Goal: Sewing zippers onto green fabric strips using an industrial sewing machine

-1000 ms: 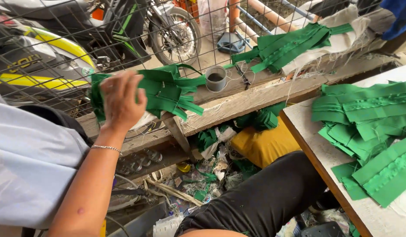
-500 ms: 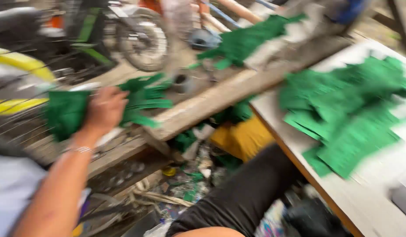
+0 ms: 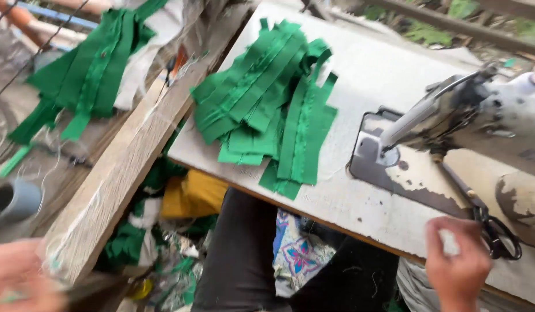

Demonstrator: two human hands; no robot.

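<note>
My right hand (image 3: 458, 267) hovers at the near edge of the white sewing table (image 3: 389, 69), fingers curled in, with nothing visible in it. Black scissors (image 3: 498, 238) lie just to its right. A worn sewing machine (image 3: 487, 112) stands on the table behind it. A heap of green fabric strips (image 3: 267, 110) lies on the table's left part. My left hand (image 3: 19, 280) is a blur at the bottom left, beside a wooden plank (image 3: 117, 173); its grip cannot be made out.
A second pile of green strips (image 3: 82, 69) rests on the ledge at the upper left. A grey pipe end (image 3: 13, 199) sits at the left edge. Yellow cloth (image 3: 192, 193) and green scraps litter the ground under the table. My dark-trousered legs (image 3: 238, 254) are below.
The view has swung right from the ledge to the sewing table. My left hand has left the green pile on the ledge and dropped low. My right hand has come into view.
</note>
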